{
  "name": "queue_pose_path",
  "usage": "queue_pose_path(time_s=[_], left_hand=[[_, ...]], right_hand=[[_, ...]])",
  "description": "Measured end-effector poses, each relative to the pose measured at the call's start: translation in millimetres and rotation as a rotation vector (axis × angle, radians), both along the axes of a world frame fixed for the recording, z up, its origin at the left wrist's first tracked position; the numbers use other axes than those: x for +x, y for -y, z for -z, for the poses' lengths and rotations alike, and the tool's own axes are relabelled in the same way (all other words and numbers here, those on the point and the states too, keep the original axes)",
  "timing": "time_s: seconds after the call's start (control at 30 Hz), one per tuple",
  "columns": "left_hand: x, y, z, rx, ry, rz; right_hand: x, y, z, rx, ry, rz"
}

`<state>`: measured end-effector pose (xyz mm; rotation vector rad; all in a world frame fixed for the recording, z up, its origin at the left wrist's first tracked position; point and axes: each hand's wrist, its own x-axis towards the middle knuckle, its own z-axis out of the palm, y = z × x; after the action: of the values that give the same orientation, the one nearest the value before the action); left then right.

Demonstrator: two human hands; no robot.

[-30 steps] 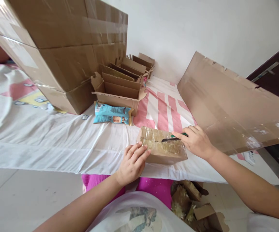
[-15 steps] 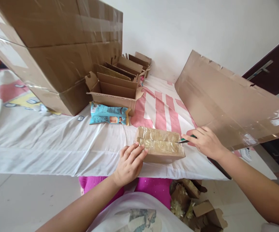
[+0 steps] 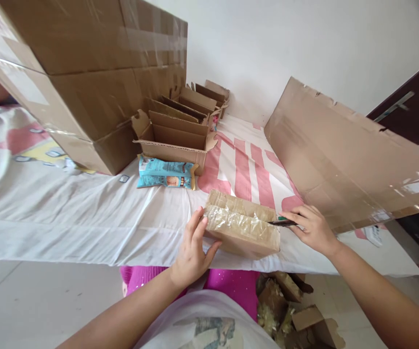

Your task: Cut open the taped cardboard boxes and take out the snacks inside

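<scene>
A small taped cardboard box (image 3: 243, 232) lies at the table's front edge, its top covered in clear shiny tape with a lengthwise seam. My left hand (image 3: 193, 247) grips the box's left end, fingertips at the top corner and thumb against the front side. In my right hand (image 3: 313, 227) is a slim dark cutter (image 3: 282, 223) with a bit of green by it. The cutter's tip meets the right end of the seam; its handle is hidden in my fingers.
Behind lies a blue snack packet (image 3: 165, 173) before an open cardboard box (image 3: 175, 143), with several more open boxes beyond. Large stacked cartons (image 3: 96, 97) stand left; a big cardboard panel (image 3: 343, 155) leans right. Cardboard scraps (image 3: 309, 317) lie on the floor.
My left hand has shifted from lying over the box top to gripping its left end. The box has turned slightly, its right end nearer me. The cutter now lies lower and flatter.
</scene>
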<state>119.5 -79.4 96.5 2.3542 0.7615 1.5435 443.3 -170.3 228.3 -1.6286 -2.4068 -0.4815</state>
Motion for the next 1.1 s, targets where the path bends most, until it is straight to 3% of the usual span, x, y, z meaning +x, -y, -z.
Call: queue_pose_path(time_s=[0.13, 0.23, 0.43, 0.57, 0.7, 0.83, 0.9, 1.0, 1.1], left_hand=[[1.4, -7.0, -16.1, -0.192, -0.009, -0.034], [0.2, -12.2, -20.1, -0.227, -0.023, -0.015], [-4.7, -10.6, -16.5, -0.276, 0.148, 0.212], [-9.6, -15.9, -21.6, -0.168, 0.106, 0.439], [-13.2, -20.5, -24.4, -0.100, 0.089, 0.401], [-13.6, -15.7, -19.3, -0.054, 0.076, 0.369], [-11.1, -9.5, -14.7, -0.038, 0.090, 0.343], [-4.7, 2.5, -4.2, -0.027, 0.119, 0.270], [-0.7, 12.1, 10.7, -0.039, 0.187, 0.230]], right_hand=[[-6.6, 5.4, 3.8, 0.043, 0.099, 0.043], [-14.2, 7.3, 3.7, 0.080, 0.162, 0.047], [-28.2, 3.9, 3.7, 0.134, 0.170, 0.036], [-38.9, -1.9, 0.5, 0.158, 0.209, 0.011], [-36.1, -3.0, -5.6, 0.117, 0.324, -0.080], [0.2, 8.4, -4.3, 0.100, 0.286, 0.045], [23.5, 17.0, 6.5, 0.110, 0.158, 0.178], [45.9, 27.8, 39.6, 0.092, -0.114, 0.450], [45.9, 32.1, 83.3, -0.057, -0.300, 0.600]])
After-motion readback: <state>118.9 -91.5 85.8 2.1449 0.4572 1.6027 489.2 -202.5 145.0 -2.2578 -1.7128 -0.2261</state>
